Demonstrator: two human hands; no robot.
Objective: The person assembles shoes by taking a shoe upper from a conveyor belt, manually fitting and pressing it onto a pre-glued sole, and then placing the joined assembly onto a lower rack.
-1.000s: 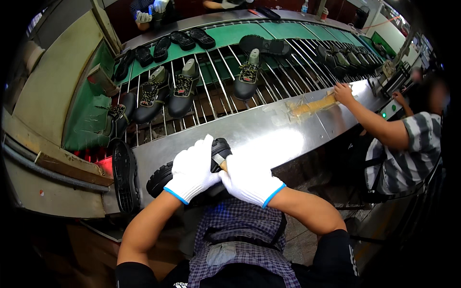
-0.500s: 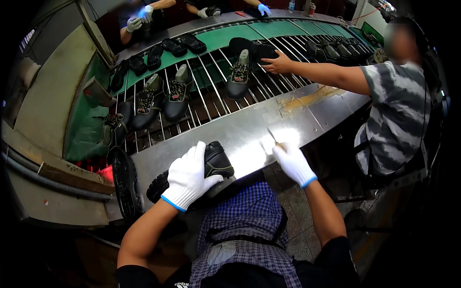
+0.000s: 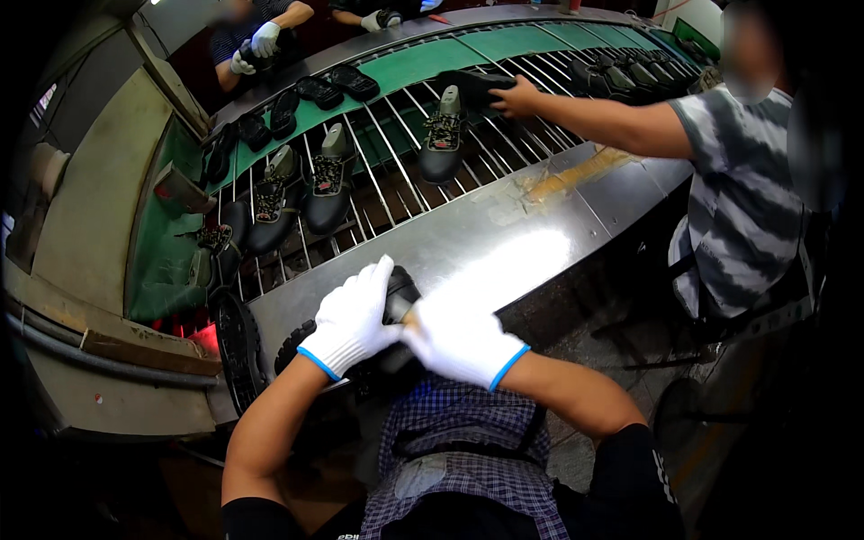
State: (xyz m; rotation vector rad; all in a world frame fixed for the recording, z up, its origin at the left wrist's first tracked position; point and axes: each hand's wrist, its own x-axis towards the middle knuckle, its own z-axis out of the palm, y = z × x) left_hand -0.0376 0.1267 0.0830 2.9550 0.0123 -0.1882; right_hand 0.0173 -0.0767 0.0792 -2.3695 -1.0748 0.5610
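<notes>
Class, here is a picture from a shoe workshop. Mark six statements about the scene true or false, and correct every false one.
1. The person's left hand holds a black shoe. True.
2. The right hand is bare. False: it wears a white glove with a blue edge.
3. In this view, the two hands meet at the shoe. True.
4. The co-worker in the striped shirt reaches out with a gloved hand. False: that reaching hand is bare.
5. Black soles lie on a green strip. True.
6. The laced shoes on the rods have plain white laces. False: the laces are dark and patterned.
</notes>
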